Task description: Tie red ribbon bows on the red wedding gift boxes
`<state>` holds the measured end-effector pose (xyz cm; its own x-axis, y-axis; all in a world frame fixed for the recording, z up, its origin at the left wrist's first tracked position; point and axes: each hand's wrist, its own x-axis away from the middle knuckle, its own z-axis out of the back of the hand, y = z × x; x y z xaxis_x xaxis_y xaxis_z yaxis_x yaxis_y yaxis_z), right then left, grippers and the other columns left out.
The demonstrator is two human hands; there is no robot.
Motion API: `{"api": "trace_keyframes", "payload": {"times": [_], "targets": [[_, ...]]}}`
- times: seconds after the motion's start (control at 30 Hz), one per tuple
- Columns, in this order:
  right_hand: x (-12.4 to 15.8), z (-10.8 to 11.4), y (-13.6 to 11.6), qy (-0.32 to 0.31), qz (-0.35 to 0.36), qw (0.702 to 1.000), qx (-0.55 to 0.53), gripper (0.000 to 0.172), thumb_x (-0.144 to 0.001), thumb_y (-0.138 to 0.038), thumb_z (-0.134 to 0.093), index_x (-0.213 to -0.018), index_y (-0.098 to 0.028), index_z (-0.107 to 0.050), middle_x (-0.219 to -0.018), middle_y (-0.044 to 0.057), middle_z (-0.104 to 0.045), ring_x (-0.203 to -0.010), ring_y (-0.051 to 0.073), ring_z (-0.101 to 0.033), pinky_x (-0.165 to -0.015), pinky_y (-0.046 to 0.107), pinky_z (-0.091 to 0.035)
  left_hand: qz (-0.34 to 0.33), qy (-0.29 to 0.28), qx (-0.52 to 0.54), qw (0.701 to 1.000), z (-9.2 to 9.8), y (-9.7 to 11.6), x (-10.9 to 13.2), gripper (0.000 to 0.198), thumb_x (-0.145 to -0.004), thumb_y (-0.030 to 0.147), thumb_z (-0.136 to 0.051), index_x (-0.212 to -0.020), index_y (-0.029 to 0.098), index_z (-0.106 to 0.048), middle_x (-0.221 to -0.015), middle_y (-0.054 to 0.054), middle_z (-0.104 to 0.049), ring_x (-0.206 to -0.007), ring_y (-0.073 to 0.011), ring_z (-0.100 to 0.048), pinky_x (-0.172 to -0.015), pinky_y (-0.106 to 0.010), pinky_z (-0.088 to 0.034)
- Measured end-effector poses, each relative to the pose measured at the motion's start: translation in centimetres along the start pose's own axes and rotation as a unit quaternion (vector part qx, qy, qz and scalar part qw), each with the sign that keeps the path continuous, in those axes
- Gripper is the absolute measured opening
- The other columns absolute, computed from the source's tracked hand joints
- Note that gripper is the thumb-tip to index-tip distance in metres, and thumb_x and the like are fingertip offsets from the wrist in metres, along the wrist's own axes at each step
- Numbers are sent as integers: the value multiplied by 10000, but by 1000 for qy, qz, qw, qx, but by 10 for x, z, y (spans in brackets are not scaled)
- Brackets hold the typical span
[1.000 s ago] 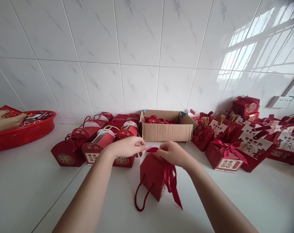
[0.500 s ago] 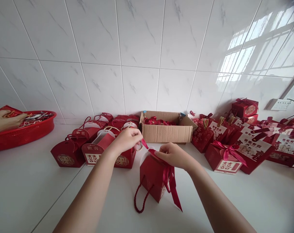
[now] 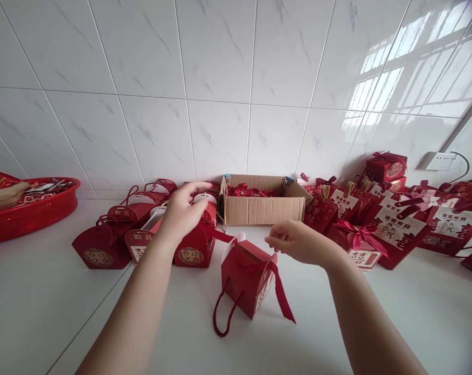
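A red gift box (image 3: 241, 284) stands in front of me with its top flaps apart and a cord handle hanging at its near side. A dark red ribbon (image 3: 283, 294) is threaded across its top. One end hangs down to the right, and the other stretches left toward the neighbouring boxes. My left hand (image 3: 184, 209) is open above those red boxes (image 3: 193, 252), fingers spread, holding nothing that I can see. Just behind and right of the gift box, my right hand (image 3: 292, 240) hovers with loosely curved fingers, apart from the ribbon.
Behind the gift box stands a cardboard box (image 3: 264, 211) with red ribbon bows inside. Finished-looking red boxes and bags (image 3: 402, 229) crowd the right side. At the far left, another person's hand (image 3: 5, 195) is over a red basin (image 3: 36, 221) of small packets.
Both hands have let go of the ribbon. My left hand has moved left and opened; my right hand has lifted off the box top to the right. The view has shifted slightly.
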<state>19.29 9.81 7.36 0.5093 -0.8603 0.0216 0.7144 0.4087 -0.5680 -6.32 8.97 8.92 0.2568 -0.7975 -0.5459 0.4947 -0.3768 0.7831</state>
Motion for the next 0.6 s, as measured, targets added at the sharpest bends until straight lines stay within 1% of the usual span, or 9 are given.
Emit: {"api": "trace_keyframes", "payload": {"times": [0.07,0.1,0.13,0.2,0.33,0.4,0.47,0.53,0.6], "targets": [[8,6,-1,-5,16,1000,18,226,-826,-365,-520,-768,-189,-648,-815,51,-687,-702,169,-596,-567,259,-419,7,-168,-17,986,-3,-4,3,289,-729,159,-533,-991,210,-644,-1133,-46,-646,-1119,-208,-573,-1024,-380,-407],[12,8,-2,-18,23,999,25,194,-806,-346,-549,-758,-190,-655,-819,51,-691,-715,174,-604,-577,258,-425,10,-230,-19,973,-4,-5,5,298,-735,157,-520,-1007,207,-630,-1135,-51,-641,-1112,-201,-578,-1015,-374,-417],[15,10,-3,-37,26,999,31,167,-785,-331,-579,-748,-191,-663,-817,54,-694,-715,177,-608,-578,256,-428,11,-273,-21,962,-6,-5,6,304,-740,163,-515,-1025,204,-612,-1133,-55,-637,-1102,-197,-582,-1000,-368,-431],[19,11,-6,-76,19,996,40,155,-749,-329,-626,-737,-188,-688,-793,66,-697,-682,180,-603,-554,256,-422,15,-329,-35,943,-8,-5,8,294,-757,196,-514,-1044,202,-578,-1122,-59,-630,-1075,-194,-592,-958,-361,-458],[17,6,-11,-100,14,994,43,222,-730,-384,-660,-729,-171,-724,-713,81,-685,-623,175,-576,-521,258,-400,46,-405,-79,910,-12,-1,11,271,-766,253,-525,-1034,214,-538,-1094,-61,-628,-1047,-204,-599,-878,-339,-480],[11,2,-10,-103,23,994,35,213,-728,-374,-660,-725,-171,-721,-703,70,-682,-616,166,-574,-523,252,-399,61,-430,-97,895,-12,1,11,300,-744,231,-532,-1044,224,-537,-1079,-57,-638,-1033,-207,-598,-849,-321,-474],[5,0,-7,-99,28,994,26,187,-731,-349,-647,-713,-172,-705,-712,58,-683,-620,158,-577,-531,246,-405,69,-453,-122,880,-12,2,12,336,-731,210,-521,-1065,236,-546,-1038,-43,-650,-969,-202,-606,-798,-301,-467],[-1,1,-1,-92,32,995,19,162,-722,-331,-646,-697,-174,-676,-729,46,-683,-633,151,-578,-537,240,-408,73,-460,-146,873,-12,1,12,349,-737,224,-508,-1082,247,-555,-986,-30,-646,-894,-193,-602,-744,-283,-456],[-5,3,5,-89,31,996,12,152,-700,-323,-662,-682,-174,-635,-744,36,-678,-638,145,-571,-532,233,-403,75,-453,-161,873,-11,0,12,336,-748,270,-515,-1080,245,-563,-950,-26,-628,-844,-183,-586,-707,-267,-446]]}}
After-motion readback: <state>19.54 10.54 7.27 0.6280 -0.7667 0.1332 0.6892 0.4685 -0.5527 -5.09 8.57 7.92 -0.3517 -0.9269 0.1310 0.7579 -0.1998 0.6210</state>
